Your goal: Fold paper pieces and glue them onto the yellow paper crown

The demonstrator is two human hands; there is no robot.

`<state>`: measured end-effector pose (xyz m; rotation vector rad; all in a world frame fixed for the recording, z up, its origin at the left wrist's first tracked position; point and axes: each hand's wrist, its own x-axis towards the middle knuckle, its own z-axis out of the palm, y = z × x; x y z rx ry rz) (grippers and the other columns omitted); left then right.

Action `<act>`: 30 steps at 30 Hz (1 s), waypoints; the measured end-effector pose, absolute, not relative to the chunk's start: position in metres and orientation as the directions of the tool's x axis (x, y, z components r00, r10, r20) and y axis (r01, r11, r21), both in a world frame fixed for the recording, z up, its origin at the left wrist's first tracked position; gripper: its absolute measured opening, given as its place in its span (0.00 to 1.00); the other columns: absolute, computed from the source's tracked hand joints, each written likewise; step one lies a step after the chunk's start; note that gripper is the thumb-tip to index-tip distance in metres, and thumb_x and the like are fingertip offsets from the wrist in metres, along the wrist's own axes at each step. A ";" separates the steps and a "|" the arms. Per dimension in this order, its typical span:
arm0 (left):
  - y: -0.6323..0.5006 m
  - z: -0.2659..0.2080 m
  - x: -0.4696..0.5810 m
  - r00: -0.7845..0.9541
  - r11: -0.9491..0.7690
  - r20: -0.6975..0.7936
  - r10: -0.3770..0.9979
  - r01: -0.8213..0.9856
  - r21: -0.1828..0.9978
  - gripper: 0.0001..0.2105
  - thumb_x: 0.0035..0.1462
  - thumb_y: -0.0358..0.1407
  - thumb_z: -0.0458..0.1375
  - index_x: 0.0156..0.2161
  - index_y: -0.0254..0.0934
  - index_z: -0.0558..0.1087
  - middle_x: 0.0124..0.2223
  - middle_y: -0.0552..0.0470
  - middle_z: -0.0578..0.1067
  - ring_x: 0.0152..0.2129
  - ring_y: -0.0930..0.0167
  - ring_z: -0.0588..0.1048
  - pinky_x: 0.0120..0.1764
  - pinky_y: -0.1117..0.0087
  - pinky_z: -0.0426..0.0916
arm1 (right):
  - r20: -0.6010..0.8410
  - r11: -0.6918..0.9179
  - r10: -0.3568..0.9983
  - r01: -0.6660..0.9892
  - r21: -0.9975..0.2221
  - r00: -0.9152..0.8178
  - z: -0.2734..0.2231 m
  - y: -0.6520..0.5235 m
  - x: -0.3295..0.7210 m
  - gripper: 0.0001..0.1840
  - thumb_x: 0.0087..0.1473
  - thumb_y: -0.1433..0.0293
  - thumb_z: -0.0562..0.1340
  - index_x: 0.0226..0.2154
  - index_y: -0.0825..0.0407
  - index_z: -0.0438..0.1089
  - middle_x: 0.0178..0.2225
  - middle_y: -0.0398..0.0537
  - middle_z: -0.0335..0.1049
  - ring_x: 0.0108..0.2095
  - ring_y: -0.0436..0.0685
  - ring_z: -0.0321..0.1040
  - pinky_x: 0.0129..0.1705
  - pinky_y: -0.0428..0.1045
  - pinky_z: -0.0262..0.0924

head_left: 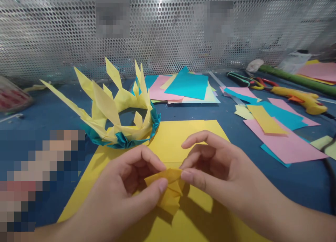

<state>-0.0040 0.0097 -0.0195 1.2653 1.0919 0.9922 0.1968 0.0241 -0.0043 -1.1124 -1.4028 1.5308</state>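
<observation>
Between my two hands is a small folded piece of yellow paper (170,196), creased into several angled facets. My left hand (131,186) pinches its left side, with the thumb on the near face and the index finger behind. The thumb and a finger of my right hand (217,168) close on the upper right corner of the same piece, while its index finger is lifted and curved. Larger yellow sheets (191,137) lie flat beneath both hands. Just beyond my left hand stands a folded paper crown (112,112) with pale yellow points and a teal band.
Teal, pink and pale sheets (189,86) lie at the back. On the right are scattered pink paper pieces (283,140), a yellow glue gun (307,98), scissors (262,82) and a green rod (294,77). A perforated metal panel (168,35) closes off the back.
</observation>
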 end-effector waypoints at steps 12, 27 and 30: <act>0.004 -0.023 -0.001 0.237 -0.005 -0.021 0.971 0.110 0.994 0.11 0.56 0.29 0.64 0.41 0.50 0.77 0.33 0.59 0.78 0.30 0.74 0.78 0.35 0.79 0.75 | -0.049 -0.044 0.939 0.022 -0.999 -0.340 -0.004 0.024 0.196 0.16 0.52 0.76 0.64 0.44 0.48 0.76 0.26 0.38 0.74 0.28 0.47 0.74 0.31 0.41 0.68; 0.017 -0.009 0.001 0.125 0.086 -0.090 0.988 0.039 0.996 0.14 0.46 0.27 0.69 0.34 0.43 0.70 0.31 0.63 0.73 0.28 0.76 0.75 0.30 0.82 0.72 | 0.231 0.345 0.882 0.229 -0.910 -0.410 -0.005 0.019 0.198 0.08 0.51 0.72 0.69 0.30 0.49 0.69 0.31 0.40 0.74 0.33 0.50 0.71 0.36 0.44 0.67; 0.014 -0.016 -0.003 0.142 0.093 -0.098 0.985 0.038 0.995 0.12 0.49 0.27 0.69 0.35 0.45 0.72 0.31 0.63 0.72 0.28 0.79 0.75 0.29 0.86 0.70 | 0.223 0.358 0.872 0.257 -0.897 -0.435 -0.006 0.018 0.198 0.05 0.53 0.76 0.65 0.30 0.50 0.70 0.28 0.38 0.74 0.29 0.48 0.71 0.32 0.41 0.65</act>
